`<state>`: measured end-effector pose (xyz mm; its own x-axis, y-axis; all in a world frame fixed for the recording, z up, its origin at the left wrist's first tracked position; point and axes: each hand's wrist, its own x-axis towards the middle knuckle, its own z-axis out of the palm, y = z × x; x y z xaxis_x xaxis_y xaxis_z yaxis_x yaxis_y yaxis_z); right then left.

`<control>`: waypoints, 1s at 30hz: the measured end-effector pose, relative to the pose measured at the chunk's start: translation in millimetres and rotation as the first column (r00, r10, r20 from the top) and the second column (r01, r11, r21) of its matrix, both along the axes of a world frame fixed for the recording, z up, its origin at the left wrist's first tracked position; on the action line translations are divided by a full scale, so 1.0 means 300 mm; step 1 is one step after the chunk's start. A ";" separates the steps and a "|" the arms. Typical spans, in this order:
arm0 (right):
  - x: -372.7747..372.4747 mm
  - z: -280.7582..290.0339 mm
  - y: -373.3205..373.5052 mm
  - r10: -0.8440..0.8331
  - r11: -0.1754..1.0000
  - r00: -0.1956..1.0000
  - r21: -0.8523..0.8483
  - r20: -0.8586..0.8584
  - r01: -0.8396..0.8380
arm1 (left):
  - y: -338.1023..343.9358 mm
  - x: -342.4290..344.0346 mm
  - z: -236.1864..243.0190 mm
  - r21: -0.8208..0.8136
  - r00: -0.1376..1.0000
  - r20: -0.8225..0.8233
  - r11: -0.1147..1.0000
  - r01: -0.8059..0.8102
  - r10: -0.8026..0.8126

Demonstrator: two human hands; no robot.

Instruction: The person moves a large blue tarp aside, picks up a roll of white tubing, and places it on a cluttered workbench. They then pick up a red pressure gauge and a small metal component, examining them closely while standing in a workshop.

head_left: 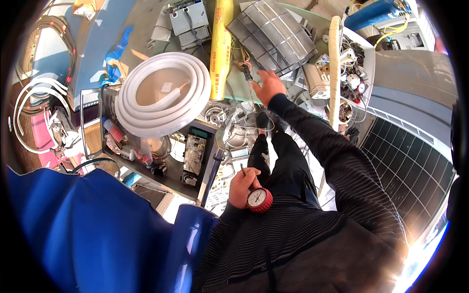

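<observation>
Close to my body, my left hand (241,188) is closed around the stem of a round pressure gauge (257,197). Its dial is white and its rim is red and ribbed. My right arm stretches forward over the cluttered table, and my right hand (269,88) has its fingers apart with nothing in them. Just left of those fingertips is a small dark tool or connector (247,73) with a reddish end; its kind is unclear. Beyond the hand lies a grey panel with a wire grid (271,35).
A coil of white insulated pipe (163,128) rests left of a yellow tube-shaped roll (221,46). An open drawer (171,172) holds loose parts. On the right stands a white bin (370,58) of small parts. Blue sheeting (93,229) covers the lower left.
</observation>
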<state>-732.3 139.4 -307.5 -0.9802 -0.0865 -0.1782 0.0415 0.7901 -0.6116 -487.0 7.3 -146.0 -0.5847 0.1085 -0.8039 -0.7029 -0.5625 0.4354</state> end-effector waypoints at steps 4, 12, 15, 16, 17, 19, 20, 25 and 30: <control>-0.225 -0.114 -0.133 0.249 0.937 0.968 0.257 -0.016 -0.236 | -0.024 0.075 -0.030 -0.077 0.996 0.045 0.994 -0.080 0.083; -0.358 -0.021 0.010 0.247 0.959 0.967 0.158 -0.058 -0.236 | 0.011 0.116 -0.079 -0.050 0.992 0.041 0.991 -0.120 0.122; -0.310 0.029 0.172 0.168 0.980 0.976 -0.086 -0.140 -0.181 | 0.031 0.061 -0.069 0.001 0.997 -0.001 0.997 -0.075 0.075; -0.272 0.056 0.202 0.128 0.981 0.982 -0.128 -0.137 -0.146 | 0.040 0.038 -0.060 0.001 0.998 -0.006 0.998 -0.070 0.070; -0.235 0.082 0.224 0.083 0.987 0.988 -0.130 -0.132 -0.100 | 0.047 0.019 -0.051 -0.002 0.998 -0.011 0.998 -0.057 0.057; -0.159 0.128 0.233 0.137 0.990 0.990 0.017 0.011 -0.138 | 0.059 -0.006 -0.047 0.021 0.999 -0.023 0.999 -0.026 0.027; -0.132 0.128 0.247 0.160 0.978 0.984 0.125 0.076 -0.169 | 0.065 -0.018 -0.046 0.020 1.000 -0.024 1.000 -0.008 0.009; -0.033 -0.028 0.350 0.009 0.982 0.994 0.184 0.112 -0.029 | 0.107 -0.052 -0.066 -0.003 0.999 -0.041 1.000 0.028 -0.028; 0.017 -0.101 0.454 -0.159 0.972 0.969 -0.146 0.187 0.187 | 0.144 -0.071 -0.083 -0.021 0.996 0.011 0.996 0.085 -0.085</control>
